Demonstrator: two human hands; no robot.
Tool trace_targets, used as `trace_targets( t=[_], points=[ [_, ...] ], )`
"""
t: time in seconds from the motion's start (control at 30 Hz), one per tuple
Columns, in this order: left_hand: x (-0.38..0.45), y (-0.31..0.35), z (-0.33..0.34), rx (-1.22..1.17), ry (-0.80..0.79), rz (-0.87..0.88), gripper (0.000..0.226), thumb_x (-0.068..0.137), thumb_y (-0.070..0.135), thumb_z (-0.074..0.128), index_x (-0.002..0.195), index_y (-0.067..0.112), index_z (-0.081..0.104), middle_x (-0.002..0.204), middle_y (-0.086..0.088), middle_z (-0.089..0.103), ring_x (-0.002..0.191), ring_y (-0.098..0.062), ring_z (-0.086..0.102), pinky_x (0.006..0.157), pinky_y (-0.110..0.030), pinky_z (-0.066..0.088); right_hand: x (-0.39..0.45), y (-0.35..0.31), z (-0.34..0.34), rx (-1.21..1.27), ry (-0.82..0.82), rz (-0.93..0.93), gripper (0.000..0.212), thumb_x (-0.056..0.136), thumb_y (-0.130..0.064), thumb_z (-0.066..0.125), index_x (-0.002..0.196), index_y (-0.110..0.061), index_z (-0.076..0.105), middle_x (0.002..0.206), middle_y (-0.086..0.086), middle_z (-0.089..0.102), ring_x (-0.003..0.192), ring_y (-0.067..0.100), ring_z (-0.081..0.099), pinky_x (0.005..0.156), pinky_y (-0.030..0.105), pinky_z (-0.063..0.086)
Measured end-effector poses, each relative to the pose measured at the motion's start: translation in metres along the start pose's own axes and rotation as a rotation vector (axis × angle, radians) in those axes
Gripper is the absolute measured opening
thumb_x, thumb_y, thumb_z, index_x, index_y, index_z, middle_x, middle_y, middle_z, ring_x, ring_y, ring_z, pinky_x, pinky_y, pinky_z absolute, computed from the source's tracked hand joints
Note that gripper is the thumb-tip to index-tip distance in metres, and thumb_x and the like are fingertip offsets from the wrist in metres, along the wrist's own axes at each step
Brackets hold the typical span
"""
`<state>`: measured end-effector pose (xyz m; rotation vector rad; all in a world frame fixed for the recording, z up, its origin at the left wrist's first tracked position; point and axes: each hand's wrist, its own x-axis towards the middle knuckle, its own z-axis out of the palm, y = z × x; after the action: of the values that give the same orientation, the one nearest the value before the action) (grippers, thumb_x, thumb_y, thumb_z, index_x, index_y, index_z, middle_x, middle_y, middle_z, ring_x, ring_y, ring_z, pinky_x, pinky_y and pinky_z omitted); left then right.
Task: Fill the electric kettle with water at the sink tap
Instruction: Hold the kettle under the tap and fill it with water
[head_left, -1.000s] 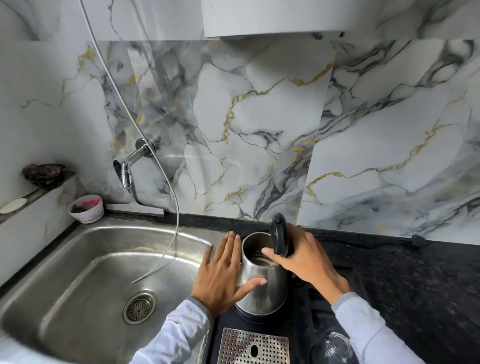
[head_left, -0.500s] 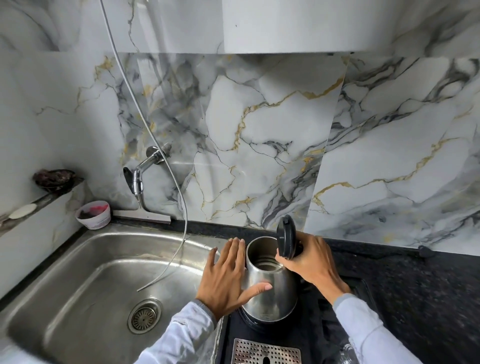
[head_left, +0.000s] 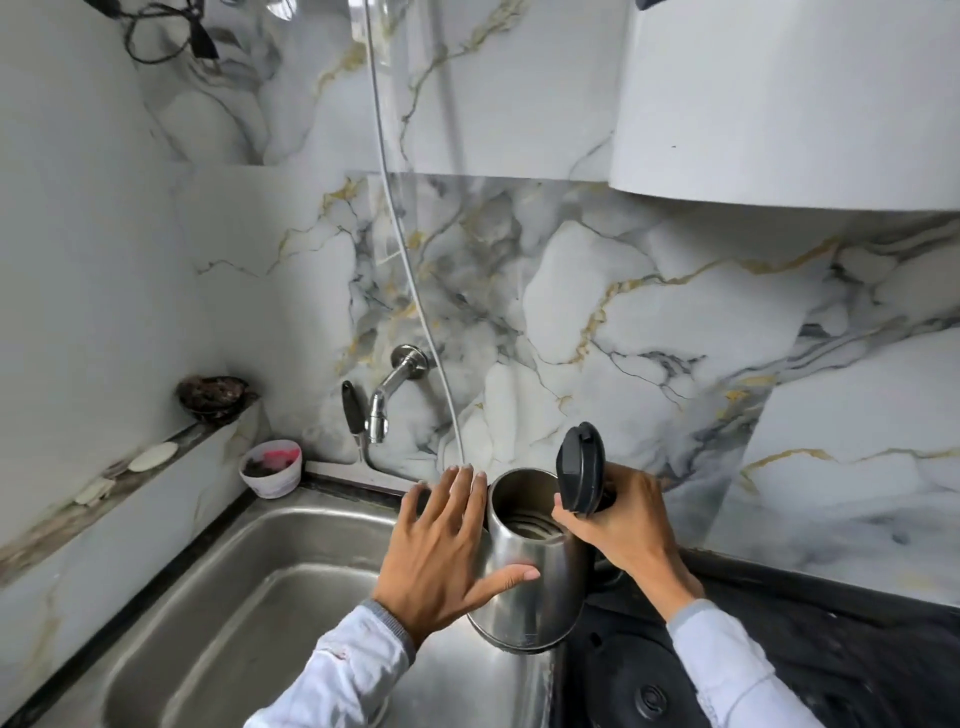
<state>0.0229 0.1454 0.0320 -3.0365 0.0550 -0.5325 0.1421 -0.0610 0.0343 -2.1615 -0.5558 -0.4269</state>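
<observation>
Fingers (head_left: 457, 499) of left hand (head_left: 441, 556) spread wide & nearly straight, palm flat vs. left wall of steel kettle (head_left: 530, 582), thumb stretched across its front; pressing, not gripping. Right hand (head_left: 623, 525) curled tight round handle at kettle's rear-right side, handle itself mostly hidden under fingers, thumb up by hinge. Kettle held off black base (head_left: 649, 691), w/ bottom edge over strip where steel sink (head_left: 218, 613) meets dark counter (head_left: 857, 649). Long axis near upright but tipped, mouth leaning left & away toward wall, bottom nearer camera. Black lid (head_left: 581, 467) flipped open, standing on edge above rim on right side; inside visible, looks dry as far as can be told. Wall tap (head_left: 382, 405) w/ black lever up & left of kettle, well apart, nozzle over sink's back edge. Thin white hose (head_left: 410, 270) hanging down marble wall, passing beside tap & ending behind left fingertips. Small white cup (head_left: 271, 470) at sink's back-left corner.
</observation>
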Motion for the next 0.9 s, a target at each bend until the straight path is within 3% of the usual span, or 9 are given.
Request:
trace_targets(
  t=[0.37,0.43,0.5,0.57,0.63,0.73,0.9],
  points=[
    [0.015,-0.139,0.057,0.039,-0.059,-0.015,0.105,0.086,0.087,0.022,0.139,0.003,0.052,0.143,-0.015,0.059,0.134,-0.03,0.053,0.104,-0.053,0.049,0.038,-0.027,0.15,-0.029,-0.052,0.088,0.049,0.052,-0.06,0.072,0.066,-0.013,0.068,0.06,0.001,0.073,0.063,0.024,0.072,0.059,0.041,0.058],
    [0.022,-0.16,0.063,-0.006,-0.022,-0.05,0.097,0.09,0.082,0.015,0.135,0.007,0.057,0.133,-0.012,0.067,0.125,-0.028,0.061,0.099,-0.048,0.052,0.043,-0.028,0.172,-0.039,-0.058,0.099,0.051,0.052,-0.061,0.071,0.068,-0.012,0.07,0.063,0.002,0.075,0.065,0.025,0.073,0.061,0.041,0.059],
    [0.037,-0.176,0.062,-0.092,0.017,-0.155,0.09,0.091,0.079,0.012,0.127,0.013,0.061,0.113,-0.01,0.075,0.105,-0.031,0.069,0.084,-0.043,0.056,0.045,-0.03,0.188,-0.043,-0.06,0.105,0.051,0.053,-0.061,0.071,0.071,-0.013,0.072,0.067,0.002,0.078,0.068,0.024,0.075,0.062,0.04,0.06],
    [0.056,-0.187,0.061,-0.12,0.036,-0.282,0.077,0.089,0.08,0.02,0.109,0.018,0.062,0.091,-0.008,0.077,0.084,-0.037,0.072,0.064,-0.042,0.056,0.049,-0.031,0.203,-0.047,-0.056,0.106,0.05,0.054,-0.061,0.071,0.072,-0.015,0.073,0.069,0.001,0.079,0.07,0.024,0.076,0.061,0.039,0.06],
    [0.075,-0.188,0.06,-0.13,-0.025,-0.385,0.069,0.086,0.082,0.033,0.088,0.018,0.06,0.078,-0.01,0.075,0.073,-0.039,0.071,0.055,-0.038,0.051,0.052,-0.034,0.216,-0.053,-0.058,0.106,0.049,0.054,-0.062,0.071,0.071,-0.016,0.072,0.07,0.001,0.08,0.07,0.026,0.076,0.061,0.039,0.06],
    [0.095,-0.18,0.064,-0.148,-0.077,-0.47,0.063,0.081,0.077,0.057,0.076,0.015,0.066,0.073,-0.015,0.074,0.07,-0.041,0.071,0.054,-0.035,0.038,0.055,-0.038,0.228,-0.046,-0.052,0.113,0.048,0.054,-0.062,0.071,0.07,-0.017,0.071,0.072,0.003,0.08,0.073,0.029,0.076,0.062,0.04,0.06],
    [0.102,-0.182,0.074,-0.162,-0.046,-0.521,0.05,0.085,0.059,0.065,0.071,0.011,0.066,0.069,-0.018,0.071,0.065,-0.042,0.07,0.054,-0.035,0.034,0.062,-0.043,0.238,-0.038,-0.047,0.105,0.043,0.056,-0.06,0.072,0.066,-0.02,0.066,0.064,-0.003,0.076,0.064,0.019,0.072,0.056,0.031,0.052]
  ],
)
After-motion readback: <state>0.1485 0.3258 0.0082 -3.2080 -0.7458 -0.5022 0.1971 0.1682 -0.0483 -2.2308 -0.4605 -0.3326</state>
